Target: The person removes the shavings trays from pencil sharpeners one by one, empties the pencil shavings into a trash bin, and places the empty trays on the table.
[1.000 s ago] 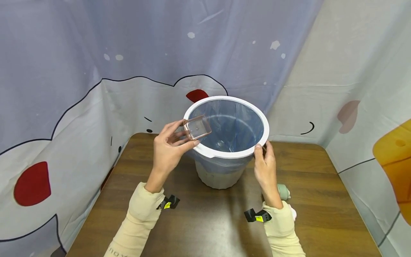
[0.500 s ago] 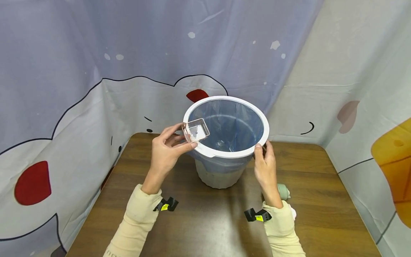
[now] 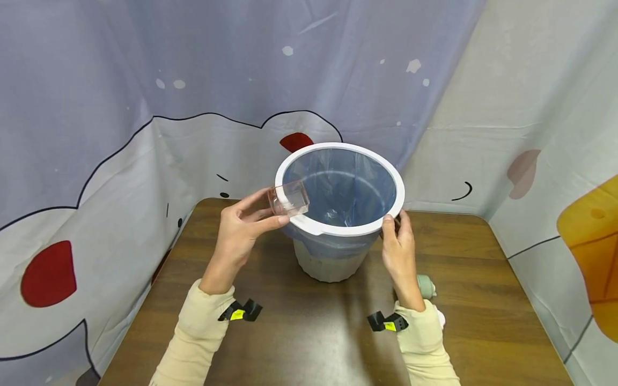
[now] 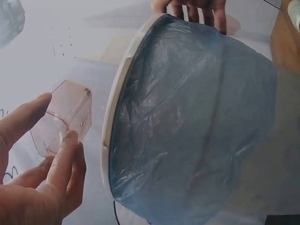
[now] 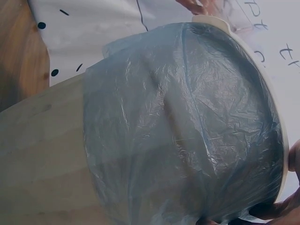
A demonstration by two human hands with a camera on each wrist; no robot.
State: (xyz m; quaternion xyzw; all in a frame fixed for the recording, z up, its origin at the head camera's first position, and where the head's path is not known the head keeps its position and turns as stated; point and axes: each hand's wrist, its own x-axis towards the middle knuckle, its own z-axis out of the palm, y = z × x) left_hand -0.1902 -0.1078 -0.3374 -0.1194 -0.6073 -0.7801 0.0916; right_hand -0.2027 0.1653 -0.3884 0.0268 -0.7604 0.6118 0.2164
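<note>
My left hand (image 3: 234, 230) pinches a small see-through pinkish plastic box (image 3: 291, 198) between thumb and fingers. In the head view the box, tilted, overlaps the left part of the white rim (image 3: 333, 231) of a trash bin (image 3: 330, 269). The left wrist view puts the box (image 4: 70, 105) just past the rim, with the fingers (image 4: 63, 161) along its side. A blue plastic liner (image 5: 140, 117) lines the bin and folds down over its outside. On the opposite side my right hand (image 3: 398, 249) grips the rim, thumb on top, the other fingers partly hidden underneath.
The bin stands on a brown wooden table (image 3: 289, 338). A pale green object (image 3: 426, 287) lies beside my right wrist, and a white thing (image 3: 440, 317) is partly hidden by the sleeve. A printed curtain (image 3: 217, 64) hangs close behind and at both sides.
My left hand has drawn a little left and toward me, and the box has turned in its fingers. My right hand has stayed on the rim.
</note>
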